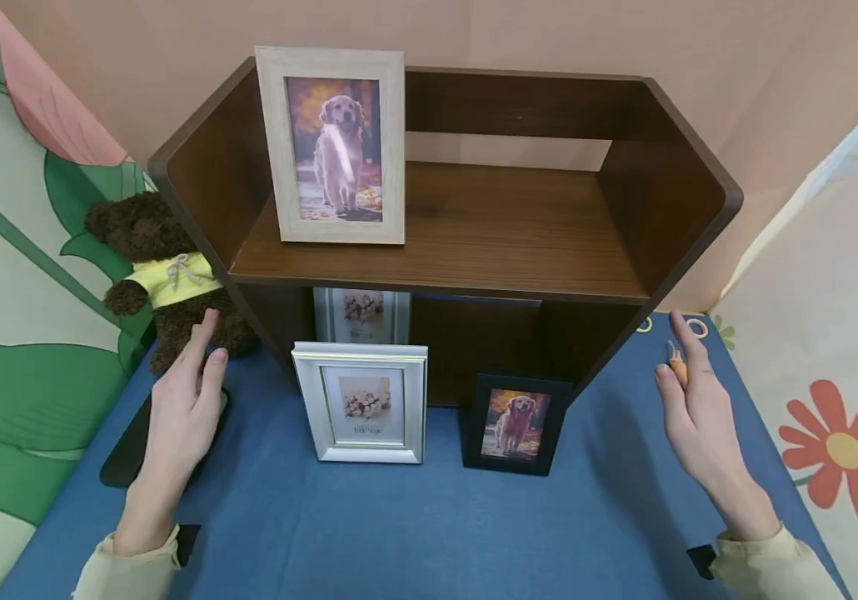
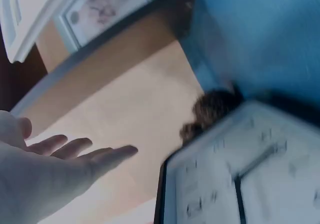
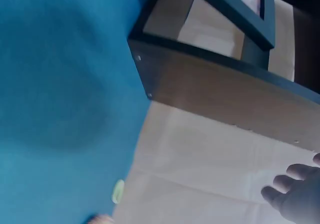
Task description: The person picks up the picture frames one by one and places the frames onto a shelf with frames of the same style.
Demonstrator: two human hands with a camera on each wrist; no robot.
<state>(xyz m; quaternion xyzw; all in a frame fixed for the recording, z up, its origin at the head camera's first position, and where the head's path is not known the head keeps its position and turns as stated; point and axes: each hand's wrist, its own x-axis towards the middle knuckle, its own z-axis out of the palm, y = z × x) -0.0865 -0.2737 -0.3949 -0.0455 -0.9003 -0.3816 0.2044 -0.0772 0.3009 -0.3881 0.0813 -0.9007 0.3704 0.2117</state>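
Observation:
My left hand (image 1: 182,408) hovers with straightened fingers over the blue table, left of a dark brown wooden shelf (image 1: 444,225). Below it stands a dark-edged clock (image 2: 260,169), its pale face visible only in the left wrist view. On the shelf's other side my right hand (image 1: 702,417) is also held out, fingers extended, nothing in it. A whitish photo frame (image 1: 393,158) with a dog picture stands at the upper level's left. In front of the lower level are a silver frame (image 1: 416,408) with a flower picture and a black frame (image 1: 476,433) with a dog picture.
Another silver frame (image 1: 401,317) is inside the lower level. A brown teddy bear (image 1: 129,229) in a yellow top leans against the shelf's left side. Beyond my right hand lie a small orange-brown piece (image 1: 675,365) and a pale ring (image 1: 705,330).

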